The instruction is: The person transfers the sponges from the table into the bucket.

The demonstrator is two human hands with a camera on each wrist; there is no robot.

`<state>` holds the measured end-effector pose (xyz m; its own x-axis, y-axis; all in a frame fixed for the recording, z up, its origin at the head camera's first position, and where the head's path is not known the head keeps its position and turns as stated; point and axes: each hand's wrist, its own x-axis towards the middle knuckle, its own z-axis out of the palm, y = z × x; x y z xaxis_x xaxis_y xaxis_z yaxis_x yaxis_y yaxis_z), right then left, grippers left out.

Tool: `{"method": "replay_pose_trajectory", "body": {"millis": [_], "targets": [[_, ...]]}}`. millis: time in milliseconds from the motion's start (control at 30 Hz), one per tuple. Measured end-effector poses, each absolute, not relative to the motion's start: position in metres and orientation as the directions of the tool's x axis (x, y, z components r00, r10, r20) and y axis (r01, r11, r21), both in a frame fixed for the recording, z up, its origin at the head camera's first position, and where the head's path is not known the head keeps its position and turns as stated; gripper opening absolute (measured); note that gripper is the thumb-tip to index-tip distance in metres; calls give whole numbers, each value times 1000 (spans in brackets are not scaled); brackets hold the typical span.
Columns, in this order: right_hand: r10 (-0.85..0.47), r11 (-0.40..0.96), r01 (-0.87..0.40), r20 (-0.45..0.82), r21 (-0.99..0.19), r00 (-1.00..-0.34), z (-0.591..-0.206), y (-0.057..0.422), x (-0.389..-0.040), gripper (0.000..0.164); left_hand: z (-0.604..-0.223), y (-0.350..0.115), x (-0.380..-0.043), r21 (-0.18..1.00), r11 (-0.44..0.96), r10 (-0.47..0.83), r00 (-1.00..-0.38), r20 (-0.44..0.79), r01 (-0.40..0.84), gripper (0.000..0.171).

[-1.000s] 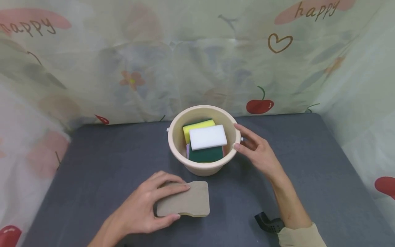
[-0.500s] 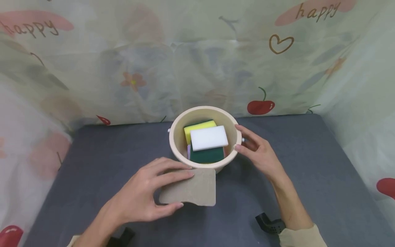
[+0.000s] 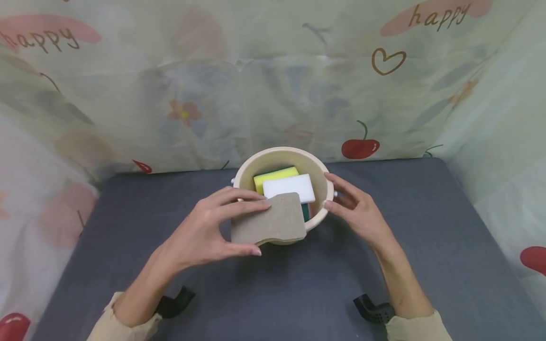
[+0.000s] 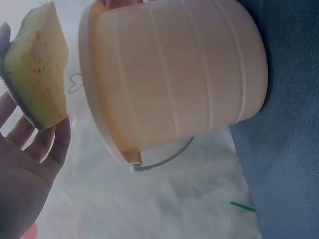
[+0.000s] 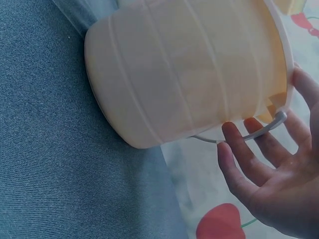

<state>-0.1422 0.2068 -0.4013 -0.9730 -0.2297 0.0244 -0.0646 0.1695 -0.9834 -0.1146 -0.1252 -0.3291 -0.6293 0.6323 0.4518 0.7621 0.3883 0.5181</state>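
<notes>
My left hand (image 3: pixel 209 222) holds a sponge (image 3: pixel 273 218) with a grey scouring side facing up, pinched between thumb and fingers. In the left wrist view the sponge (image 4: pixel 40 69) shows its yellow foam, raised above the table beside the rim of a cream bucket (image 4: pixel 174 69). From the head it overlaps the front of the bucket (image 3: pixel 243 173). Inside lie a white sponge (image 3: pixel 294 187), a yellow sponge (image 3: pixel 273 176) and a dark green scouring side (image 3: pixel 305 211), partly covered. My right hand (image 3: pixel 358 208) steadies the bucket's right rim, fingertips on the edge and other fingers by the handle (image 5: pixel 264 130).
The bucket stands on a dark grey table (image 3: pixel 426 227), near its back edge. A printed curtain (image 3: pixel 264 104) hangs behind and at both sides. Black wrist mounts (image 3: pixel 373 310) stick out at both forearms.
My left hand has lifted the grey-backed sponge off the table and carried it forward and slightly right, to the bucket's front rim. My right hand has stayed at the rim.
</notes>
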Motion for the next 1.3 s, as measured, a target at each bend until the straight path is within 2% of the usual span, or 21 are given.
{"method": "replay_pose_trajectory", "body": {"millis": [167, 333, 633, 800, 1133, 1300], "targets": [[-227, 166, -70, 31, -984, -973, -402, 207, -143, 65, -333, -122, -126, 483, 404, 625, -620, 475, 777, 60], [-220, 168, -70, 31, -983, -975, -401, 207, -143, 65, -335, -116, -139, 484, 414, 614, -629, 476, 771, 63], [-223, 166, -67, 29, -984, -974, -401, 203, -143, 65, -334, -105, -151, 489, 534, 567, -721, 398, 690, 59], [-205, 169, -50, 14, -984, -979, -401, 205, -142, 65, -331, -97, -158, 515, 557, 563, -752, 343, 652, 62], [-211, 176, -49, 11, -983, -977, -401, 206, -143, 66, -334, -89, -168, 520, 520, 614, -720, 324, 678, 71], [-210, 188, -57, 16, -981, -978, -401, 207, -143, 66, -338, -87, -171, 526, 528, 621, -726, 297, 667, 70]]}}
